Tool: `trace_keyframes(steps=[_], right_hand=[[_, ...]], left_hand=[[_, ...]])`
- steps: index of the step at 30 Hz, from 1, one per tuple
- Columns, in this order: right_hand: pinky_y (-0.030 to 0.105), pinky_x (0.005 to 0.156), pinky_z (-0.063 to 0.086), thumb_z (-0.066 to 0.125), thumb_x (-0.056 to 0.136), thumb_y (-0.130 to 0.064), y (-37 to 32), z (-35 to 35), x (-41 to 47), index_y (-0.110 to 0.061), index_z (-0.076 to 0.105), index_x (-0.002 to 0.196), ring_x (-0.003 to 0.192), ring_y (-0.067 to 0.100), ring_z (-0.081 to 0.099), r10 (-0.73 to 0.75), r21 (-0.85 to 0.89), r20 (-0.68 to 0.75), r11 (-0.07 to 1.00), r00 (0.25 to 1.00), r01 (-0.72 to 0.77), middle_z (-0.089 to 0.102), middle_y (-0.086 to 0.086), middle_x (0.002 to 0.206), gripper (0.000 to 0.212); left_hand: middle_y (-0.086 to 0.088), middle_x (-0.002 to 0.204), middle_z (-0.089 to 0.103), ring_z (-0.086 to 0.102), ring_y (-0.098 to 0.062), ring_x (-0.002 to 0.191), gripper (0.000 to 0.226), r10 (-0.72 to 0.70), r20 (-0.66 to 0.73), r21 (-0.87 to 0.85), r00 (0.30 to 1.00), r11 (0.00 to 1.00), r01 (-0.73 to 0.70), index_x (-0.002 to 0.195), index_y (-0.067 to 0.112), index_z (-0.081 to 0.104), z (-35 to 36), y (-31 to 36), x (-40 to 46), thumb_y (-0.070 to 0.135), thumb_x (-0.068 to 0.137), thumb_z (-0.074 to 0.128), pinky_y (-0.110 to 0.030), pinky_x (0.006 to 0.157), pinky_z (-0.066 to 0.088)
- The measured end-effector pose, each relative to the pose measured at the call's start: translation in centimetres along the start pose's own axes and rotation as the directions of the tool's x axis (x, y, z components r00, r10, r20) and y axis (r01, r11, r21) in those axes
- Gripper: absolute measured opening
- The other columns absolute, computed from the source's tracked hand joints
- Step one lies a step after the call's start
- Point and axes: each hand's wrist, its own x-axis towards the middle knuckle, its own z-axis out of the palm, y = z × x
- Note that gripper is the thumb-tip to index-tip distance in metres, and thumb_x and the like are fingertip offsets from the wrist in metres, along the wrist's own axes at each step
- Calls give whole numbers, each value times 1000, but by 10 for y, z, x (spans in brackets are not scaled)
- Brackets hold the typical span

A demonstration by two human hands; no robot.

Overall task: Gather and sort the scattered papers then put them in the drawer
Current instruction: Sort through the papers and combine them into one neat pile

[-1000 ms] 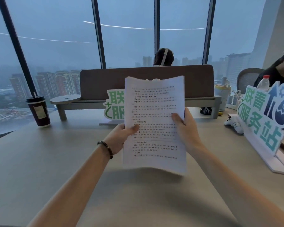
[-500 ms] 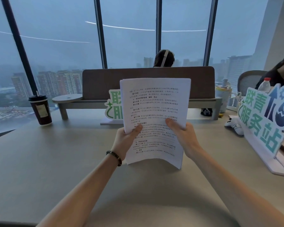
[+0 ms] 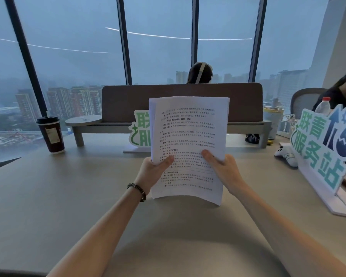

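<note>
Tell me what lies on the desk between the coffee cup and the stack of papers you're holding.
Head view: between the coffee cup and the papers stand a grey shelf riser's round end and a green-lettered sign, partly hidden behind the papers. Otherwise bare desk.

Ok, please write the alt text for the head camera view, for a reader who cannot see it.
Two hands, the left hand and the right hand, hold a stack of printed papers upright above a beige desk. A coffee cup stands far left; green signs stand on the right.
</note>
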Motion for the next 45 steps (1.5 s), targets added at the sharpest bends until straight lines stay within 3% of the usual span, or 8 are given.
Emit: trace_keyframes(steps=[8, 12, 16, 28, 33, 36, 40, 45], right_hand=[[45, 73, 62, 65, 94, -27, -7, -8, 10, -13, 70, 110, 84, 29, 75, 202, 242, 142, 942, 969, -232, 77, 9, 101, 22], [40, 62, 61, 66, 93, -23, -6, 1, 10, -10, 66, 110, 83, 33, 74, 346, 379, 113, 852, 931, -362, 76, 14, 101, 22], [56, 83, 58, 61, 95, -25, 2, 16, 12, -14, 67, 110, 93, 36, 73, 422, 582, 3, 737, 906, -345, 76, 13, 103, 19], [41, 85, 59, 62, 95, -30, 7, 37, 1, -21, 65, 111, 92, 21, 73, 442, 645, -82, 707, 893, -290, 76, 0, 101, 19], [41, 83, 57, 59, 96, -19, -3, -12, 20, -14, 56, 129, 95, 24, 67, 324, 678, -137, 719, 936, -149, 69, 8, 108, 33], [45, 90, 54, 69, 90, -13, -5, -43, 31, -19, 50, 137, 101, 27, 66, 169, 303, -190, 947, 967, -105, 70, 9, 105, 51], [39, 82, 56, 66, 92, -12, -11, -46, 36, -23, 61, 118, 96, 21, 68, 38, -103, -47, 994, 998, -43, 71, 5, 98, 28], [37, 79, 52, 45, 101, -10, 7, -20, 29, -16, 52, 120, 101, 17, 62, 66, 46, -47, 997, 997, -64, 64, -1, 112, 21]], left_hand=[[-12, 111, 74, 73, -29, 95, 32, -198, 244, -140, 949, 962, 236, 117, 12, 66, -17, 20, 3, 34, 96, 56, -44, 80, 60], [-14, 120, 65, 66, -34, 104, 55, -126, 446, -601, 886, 692, 401, 124, 17, 65, -21, 20, 3, 56, 96, 37, -46, 84, 55], [-17, 149, 41, 36, -39, 138, 92, -33, 432, -746, 901, 548, 377, 148, 20, 37, -19, 8, 6, 80, 79, 42, -59, 115, 22], [-13, 120, 68, 66, -33, 102, 17, -399, -17, -614, 917, 728, 305, 107, 14, 66, 25, 1, 7, 5, 93, 59, -53, 88, 52], [-6, 110, 72, 67, -30, 102, 20, -200, -120, -400, 972, 906, 137, 106, 18, 68, -17, 17, 3, 6, 91, 61, -54, 89, 52], [1, 103, 73, 70, -21, 94, 19, -15, -131, -207, 991, 978, -13, 100, 21, 69, -38, 28, 0, 6, 93, 60, -43, 79, 56], [2, 102, 71, 69, -23, 95, 18, 85, -128, -37, 988, 995, -90, 98, 24, 67, -48, 31, 3, 8, 93, 60, -44, 80, 56], [-1, 101, 72, 70, -27, 93, 16, 122, -132, 30, 984, 992, -119, 96, 24, 67, -51, 23, 6, 9, 93, 62, -47, 79, 58]])
